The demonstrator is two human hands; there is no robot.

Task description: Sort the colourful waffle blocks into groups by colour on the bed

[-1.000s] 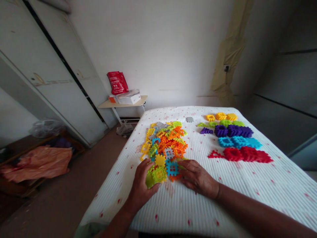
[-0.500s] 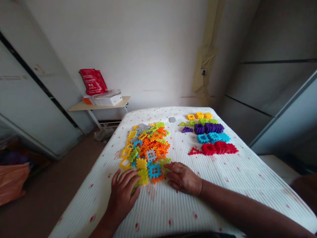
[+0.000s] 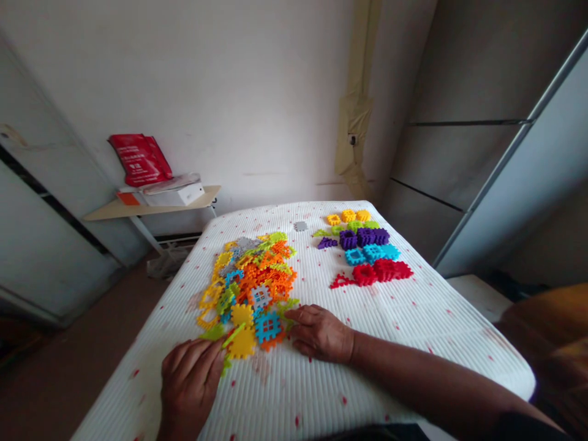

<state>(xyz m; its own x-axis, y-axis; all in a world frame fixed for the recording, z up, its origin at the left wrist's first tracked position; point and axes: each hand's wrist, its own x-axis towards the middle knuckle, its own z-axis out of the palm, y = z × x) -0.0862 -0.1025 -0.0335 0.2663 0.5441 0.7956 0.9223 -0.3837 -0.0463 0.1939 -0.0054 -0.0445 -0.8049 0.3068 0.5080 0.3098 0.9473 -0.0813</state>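
A mixed pile of coloured plastic interlocking tiles [image 3: 255,275] lies on the white quilted bed [image 3: 395,343]. My left hand [image 3: 190,381] is curled at the pile's near edge, pinching a light green tile [image 3: 232,336] beside a yellow tile [image 3: 242,344]. Resting on the bed to the right of the pile, my right hand [image 3: 320,334] has its fingers spread low, the tips touching a green tile [image 3: 289,304] next to a blue tile [image 3: 268,326]. Farther back, sorted rows lie side by side: yellow [image 3: 348,215], green [image 3: 354,225], purple [image 3: 364,237], blue [image 3: 373,252], red [image 3: 382,271].
A single grey tile [image 3: 300,226] lies apart near the far end of the bed. A small side table [image 3: 151,208] holds a red bag [image 3: 139,160] and a white box [image 3: 171,195]. Cupboard doors stand at left, a grey wall at right, and orange cloth [image 3: 551,334] at the right edge.
The view swung to the right. My left hand drew back from the pile toward me with green tiles in it. My right hand stayed at the pile's edge.
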